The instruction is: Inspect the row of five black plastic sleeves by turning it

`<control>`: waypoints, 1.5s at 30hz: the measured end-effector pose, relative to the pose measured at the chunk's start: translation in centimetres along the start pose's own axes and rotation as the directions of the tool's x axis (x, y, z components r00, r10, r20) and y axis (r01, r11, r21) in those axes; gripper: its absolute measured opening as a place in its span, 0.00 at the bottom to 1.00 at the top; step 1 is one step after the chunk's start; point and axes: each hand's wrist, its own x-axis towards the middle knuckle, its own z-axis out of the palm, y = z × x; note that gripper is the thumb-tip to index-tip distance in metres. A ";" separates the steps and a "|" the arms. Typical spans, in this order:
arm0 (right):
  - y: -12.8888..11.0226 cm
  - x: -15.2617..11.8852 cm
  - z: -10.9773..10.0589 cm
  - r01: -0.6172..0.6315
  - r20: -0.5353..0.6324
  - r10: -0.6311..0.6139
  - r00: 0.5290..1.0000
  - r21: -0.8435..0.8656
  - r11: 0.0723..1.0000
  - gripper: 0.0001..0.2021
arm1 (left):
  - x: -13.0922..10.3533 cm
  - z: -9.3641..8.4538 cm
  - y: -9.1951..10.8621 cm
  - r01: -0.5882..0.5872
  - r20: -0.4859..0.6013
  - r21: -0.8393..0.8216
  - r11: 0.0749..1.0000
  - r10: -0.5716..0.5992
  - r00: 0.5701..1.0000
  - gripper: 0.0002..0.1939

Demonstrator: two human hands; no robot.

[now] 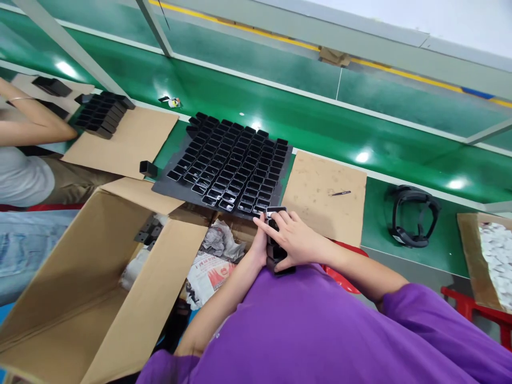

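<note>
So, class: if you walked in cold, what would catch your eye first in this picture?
Probably the big block of small black open-topped boxes packed in rows at the centre of the green bench. Just below it, both hands, right and left, grip a short stack of the same boxes, beside a large open carton at lower left.

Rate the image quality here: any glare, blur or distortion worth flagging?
Head view: bright lamp glare spots on the glossy green belt surface; wide-angle tilt bends the frame rails; the open brown cardboard box at lower left is softly blurred; the grid of black rectangular plastic housings is sharp; both hands' grip on the black stack is evenly lit.
</note>
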 end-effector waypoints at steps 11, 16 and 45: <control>2.4 -0.1 0.0 0.050 -0.065 -0.041 0.997 0.158 0.986 0.47 | 0.1 -0.4 -0.2 0.108 -0.030 -0.054 0.993 -0.110 0.994 0.44; 1.7 -0.1 1.0 0.007 -0.150 0.019 0.989 0.175 0.985 0.52 | -1.0 -0.1 0.0 0.172 -0.047 -0.151 0.973 -0.181 0.982 0.42; 6.1 1.2 1.0 0.265 -0.516 -0.031 0.856 0.387 0.883 0.26 | -2.0 2.3 1.6 0.332 0.079 -0.285 0.899 -0.323 0.943 0.43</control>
